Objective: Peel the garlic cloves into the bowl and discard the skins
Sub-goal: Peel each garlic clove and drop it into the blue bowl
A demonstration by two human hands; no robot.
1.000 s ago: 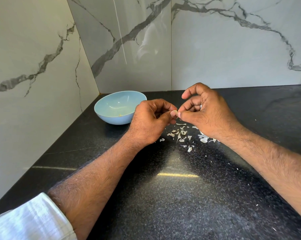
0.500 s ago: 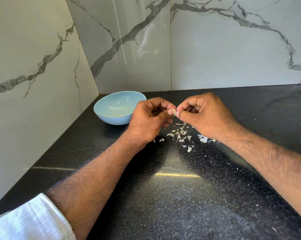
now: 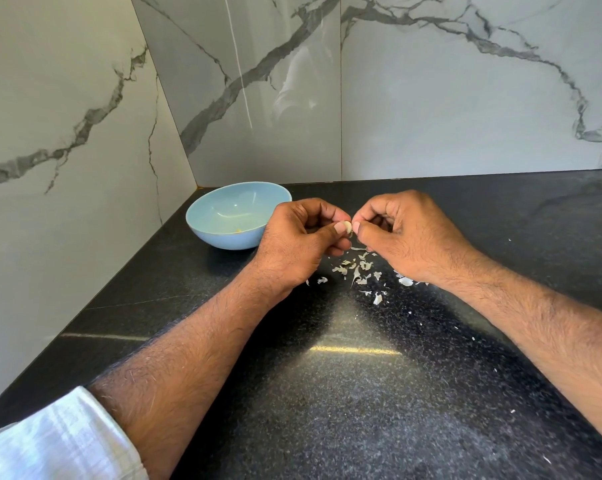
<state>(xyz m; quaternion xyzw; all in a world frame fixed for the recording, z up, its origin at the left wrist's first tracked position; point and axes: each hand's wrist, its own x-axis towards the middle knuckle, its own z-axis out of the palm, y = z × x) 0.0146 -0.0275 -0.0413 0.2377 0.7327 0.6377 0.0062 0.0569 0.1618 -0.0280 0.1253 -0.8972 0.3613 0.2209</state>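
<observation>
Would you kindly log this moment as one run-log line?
left hand: pinching garlic clove | right hand: picking its skin | skins: scattered on countertop | blue bowl: left of hands

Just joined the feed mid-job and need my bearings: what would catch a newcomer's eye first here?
First, the two hands meeting at the centre: the left hand and right hand pinch a small pale garlic clove between their fingertips. Just below them, white skin scraps lie scattered on the black counter. To the left, near the marble corner, sits a light blue bowl, nearly empty.
</observation>
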